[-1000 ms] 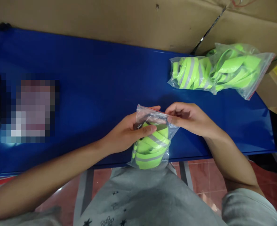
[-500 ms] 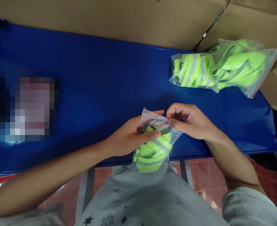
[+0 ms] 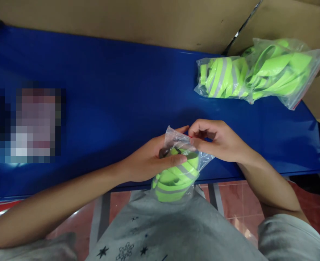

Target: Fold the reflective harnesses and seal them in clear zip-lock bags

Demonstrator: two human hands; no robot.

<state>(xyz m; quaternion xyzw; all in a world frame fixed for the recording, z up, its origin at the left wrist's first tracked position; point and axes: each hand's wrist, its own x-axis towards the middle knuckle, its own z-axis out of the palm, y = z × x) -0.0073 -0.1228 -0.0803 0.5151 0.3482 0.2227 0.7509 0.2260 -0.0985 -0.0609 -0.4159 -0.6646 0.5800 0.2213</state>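
A clear zip bag (image 3: 180,170) stuffed with neon green straps bearing grey reflective stripes hangs at the near edge of the blue table (image 3: 116,90), above my lap. My left hand (image 3: 149,159) grips the bag's upper left side, thumb pressed across the front. My right hand (image 3: 219,141) pinches the bag's top edge at the right, fingers curled on the closure strip.
Two more filled bags (image 3: 257,74) of the same green straps lie at the table's far right. Cardboard boxes (image 3: 149,21) stand along the back edge and at the right. A blurred flat object (image 3: 32,125) lies at the left. Red floor tiles show below the table.
Both hands and the bag have shifted slightly right and down. My right fingers have worked along the bag's top edge; the bag looks a little more bunched.
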